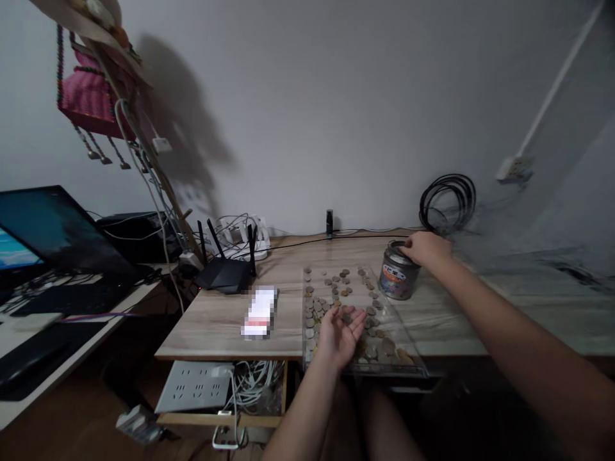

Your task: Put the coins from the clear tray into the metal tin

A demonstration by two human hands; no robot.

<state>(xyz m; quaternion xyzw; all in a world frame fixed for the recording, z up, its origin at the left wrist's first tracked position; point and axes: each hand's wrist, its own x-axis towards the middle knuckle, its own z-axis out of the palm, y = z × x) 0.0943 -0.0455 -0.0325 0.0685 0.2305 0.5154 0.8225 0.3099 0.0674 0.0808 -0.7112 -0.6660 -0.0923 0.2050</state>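
A clear flat tray (413, 366) lies on the wooden table (216, 320), strewn with several coins (336, 285). My left hand (340, 333) hovers palm up over the tray's near part, fingers apart, with a coin or two resting in the palm. My right hand (425, 248) reaches to a small round tin (398, 274) standing just right of the tray. Its fingers are curled over the tin's open top. Whether they pinch a coin is hidden.
A black router (225, 272) with antennas stands at the table's back left. A blurred white item (260, 312) lies left of the tray. A coiled black cable (448, 202) leans on the wall. A laptop (48, 237) and power strips (195, 386) sit to the left.
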